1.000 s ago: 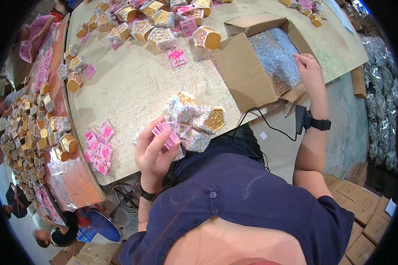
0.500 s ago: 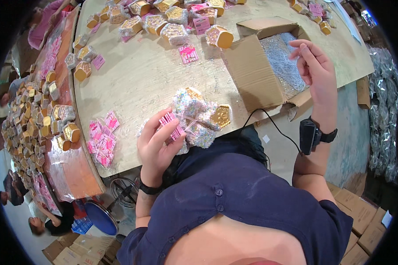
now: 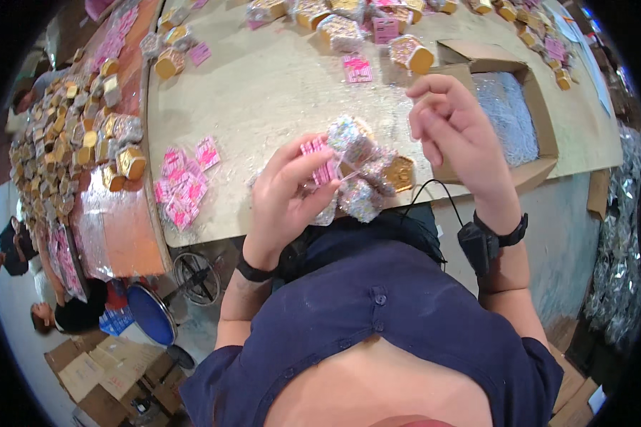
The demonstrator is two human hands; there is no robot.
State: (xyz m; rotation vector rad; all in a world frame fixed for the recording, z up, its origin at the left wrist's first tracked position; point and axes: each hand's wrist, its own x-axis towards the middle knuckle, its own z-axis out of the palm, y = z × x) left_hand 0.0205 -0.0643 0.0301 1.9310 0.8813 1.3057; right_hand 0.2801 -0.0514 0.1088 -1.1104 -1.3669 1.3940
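Observation:
My left hand (image 3: 286,186) pinches a pink striped card tag (image 3: 320,162) between thumb and fingers. A thin clear strand runs from the tag toward a cluster of glittery ornaments (image 3: 363,199), which are coated in pale multicoloured bits and show gold faces. They lie at the table's near edge, just right of my left hand. My right hand (image 3: 463,132) is raised between the ornaments and the open cardboard box (image 3: 541,107), its fingers curled toward the thumb. Anything in that pinch is too fine to make out. Clear plastic strands (image 3: 504,117) fill the box.
More pink tags (image 3: 185,186) lie in a pile left of my left hand. Wrapped gold ornaments (image 3: 342,32) line the table's far side. A second table (image 3: 121,235) at left bears many more. A blue stool (image 3: 152,313) stands below, and people sit farther left.
My right hand has moved from above the box leftward and nearer to the ornaments. The left hand keeps its pinch on the tag. The whole view has shifted slightly.

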